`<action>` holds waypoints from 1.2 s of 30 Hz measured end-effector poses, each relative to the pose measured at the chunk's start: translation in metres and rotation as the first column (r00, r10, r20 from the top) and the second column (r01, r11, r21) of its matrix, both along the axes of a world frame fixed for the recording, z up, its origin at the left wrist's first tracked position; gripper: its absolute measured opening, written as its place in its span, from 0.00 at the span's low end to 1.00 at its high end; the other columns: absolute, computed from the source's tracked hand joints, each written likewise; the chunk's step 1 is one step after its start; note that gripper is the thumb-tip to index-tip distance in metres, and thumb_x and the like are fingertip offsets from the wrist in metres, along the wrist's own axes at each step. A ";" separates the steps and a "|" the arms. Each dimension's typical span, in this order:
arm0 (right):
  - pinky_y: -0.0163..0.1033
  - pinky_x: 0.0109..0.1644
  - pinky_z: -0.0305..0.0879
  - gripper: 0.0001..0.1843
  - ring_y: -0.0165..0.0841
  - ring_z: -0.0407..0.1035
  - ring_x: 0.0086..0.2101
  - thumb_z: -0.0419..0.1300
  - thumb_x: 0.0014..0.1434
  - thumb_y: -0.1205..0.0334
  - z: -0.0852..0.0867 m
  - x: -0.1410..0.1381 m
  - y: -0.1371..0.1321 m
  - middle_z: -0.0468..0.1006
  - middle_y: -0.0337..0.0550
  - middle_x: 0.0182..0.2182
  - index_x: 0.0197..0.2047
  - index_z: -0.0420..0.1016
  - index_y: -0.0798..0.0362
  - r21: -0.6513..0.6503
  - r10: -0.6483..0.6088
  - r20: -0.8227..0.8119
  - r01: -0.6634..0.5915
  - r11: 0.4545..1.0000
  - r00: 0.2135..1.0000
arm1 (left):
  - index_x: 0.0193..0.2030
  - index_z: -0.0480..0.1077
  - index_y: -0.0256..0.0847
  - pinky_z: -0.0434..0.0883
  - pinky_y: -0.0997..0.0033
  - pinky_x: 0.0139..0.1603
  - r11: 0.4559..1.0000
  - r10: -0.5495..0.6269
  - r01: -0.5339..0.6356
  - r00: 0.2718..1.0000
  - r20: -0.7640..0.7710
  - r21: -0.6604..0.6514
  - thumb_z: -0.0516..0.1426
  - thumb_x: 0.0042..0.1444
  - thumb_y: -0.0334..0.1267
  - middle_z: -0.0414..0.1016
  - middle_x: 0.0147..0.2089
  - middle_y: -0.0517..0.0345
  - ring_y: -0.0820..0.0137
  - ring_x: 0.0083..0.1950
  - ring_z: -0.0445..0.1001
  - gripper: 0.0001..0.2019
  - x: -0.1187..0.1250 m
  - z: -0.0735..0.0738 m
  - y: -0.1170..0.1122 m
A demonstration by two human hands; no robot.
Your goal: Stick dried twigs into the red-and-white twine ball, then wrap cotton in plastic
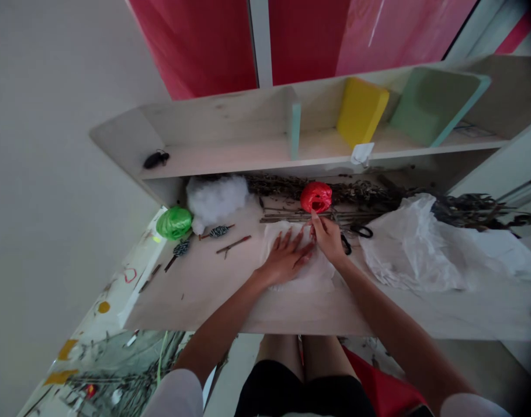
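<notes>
My left hand [286, 256] lies flat with fingers spread on a small white sheet [311, 277] in the middle of the desk [213, 289]. My right hand [328, 236] rests just beside it on the same sheet, fingers close together and pointing toward a red ball of plastic twine [316, 197]; whether it pinches anything is unclear. Thin brown sticks [291, 218] lie between the hands and the red ball. Black-handled scissors [356, 234] lie right of my right hand.
A green twine ball [174, 223], a white cotton wad [215, 198] and small wrapped sticks [217, 231] sit at left. Crumpled white plastic [413, 249] and dried twigs [465, 205] fill the right. A shelf [231, 156] above holds yellow [361, 110] and green [431, 104] blocks.
</notes>
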State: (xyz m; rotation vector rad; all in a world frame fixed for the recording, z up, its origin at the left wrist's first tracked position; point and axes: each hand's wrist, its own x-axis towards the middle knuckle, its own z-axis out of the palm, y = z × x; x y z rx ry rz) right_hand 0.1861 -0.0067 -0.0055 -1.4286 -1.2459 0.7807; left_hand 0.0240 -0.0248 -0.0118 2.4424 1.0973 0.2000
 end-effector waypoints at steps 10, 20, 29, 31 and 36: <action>0.35 0.26 0.57 0.26 0.28 0.60 0.19 0.51 0.62 0.41 -0.003 -0.008 -0.001 0.65 0.36 0.16 0.22 0.68 0.53 0.136 0.000 -0.035 0.005 0.991 0.999 | 0.69 0.51 0.44 0.39 0.44 0.72 0.981 -0.035 0.041 0.999 -0.031 0.188 0.43 0.64 0.54 0.47 0.73 0.49 0.56 0.75 0.39 0.30 -0.001 -0.007 0.004; 0.34 0.24 0.54 0.27 0.26 0.57 0.18 0.50 0.63 0.42 -0.008 -0.004 -0.006 0.63 0.35 0.14 0.23 0.70 0.55 0.122 -0.108 -0.015 0.109 0.986 0.994 | 0.68 0.54 0.48 0.39 0.41 0.72 0.979 -0.009 0.010 1.000 -0.003 0.205 0.38 0.67 0.51 0.47 0.73 0.54 0.59 0.75 0.41 0.26 0.005 -0.009 0.006; 0.34 0.24 0.52 0.30 0.25 0.57 0.18 0.48 0.63 0.41 -0.010 -0.001 -0.006 0.62 0.35 0.15 0.22 0.70 0.56 0.111 -0.266 -0.019 0.266 0.958 0.964 | 0.70 0.50 0.48 0.41 0.44 0.72 0.982 0.015 -0.016 1.000 0.007 0.189 0.38 0.67 0.51 0.45 0.74 0.55 0.60 0.75 0.41 0.27 0.005 -0.005 0.003; 0.34 0.24 0.53 0.30 0.26 0.57 0.18 0.48 0.63 0.41 -0.009 0.000 -0.006 0.62 0.35 0.15 0.22 0.71 0.56 0.115 -0.280 -0.003 0.279 0.953 0.960 | 0.70 0.49 0.48 0.41 0.44 0.72 0.981 0.009 -0.011 1.000 0.010 0.192 0.38 0.67 0.51 0.45 0.74 0.54 0.60 0.75 0.41 0.27 0.005 -0.005 0.003; 0.35 0.24 0.53 0.30 0.26 0.58 0.17 0.48 0.64 0.42 -0.010 0.001 -0.007 0.62 0.35 0.13 0.22 0.72 0.56 0.146 -0.297 0.054 0.287 0.947 0.953 | 0.70 0.50 0.47 0.40 0.44 0.72 0.981 0.011 -0.011 1.000 0.000 0.193 0.38 0.66 0.51 0.46 0.74 0.54 0.60 0.74 0.42 0.28 0.005 -0.007 0.004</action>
